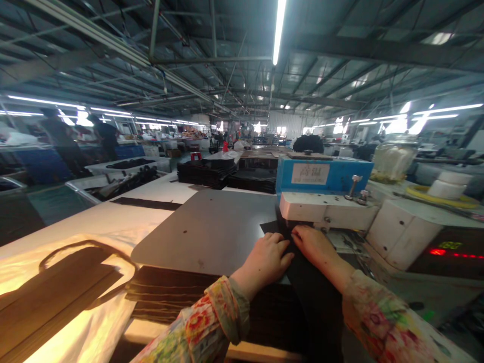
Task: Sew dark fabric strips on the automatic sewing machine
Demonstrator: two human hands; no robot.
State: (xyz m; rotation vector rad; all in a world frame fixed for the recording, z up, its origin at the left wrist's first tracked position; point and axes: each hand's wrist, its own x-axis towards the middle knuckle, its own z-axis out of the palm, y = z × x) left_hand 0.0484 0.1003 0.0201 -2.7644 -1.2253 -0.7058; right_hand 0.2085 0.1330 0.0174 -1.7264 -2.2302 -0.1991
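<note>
A long black strip of sheet material (315, 297) runs from the head of a blue and white machine (325, 205) down toward my body. My left hand (262, 259) rests on the strip's left side, fingers bent and closed against it, thumb pointing right. Close beside it, just below the machine head, my right hand (313, 245) pinches the strip's edge with curled fingertips. Under the machine head the strip's far end is partly hidden. A smooth grey metal plate (212, 227) extends to the left of both hands.
Beneath the plate is a stack of dark sheets (170, 292). Black stacked pieces (206, 171) lie behind it. A brown piece with a looped handle (60, 287) sits at left. On the right are a lit display (449, 251), a jar (395, 159) and yellow tape roll (442, 196).
</note>
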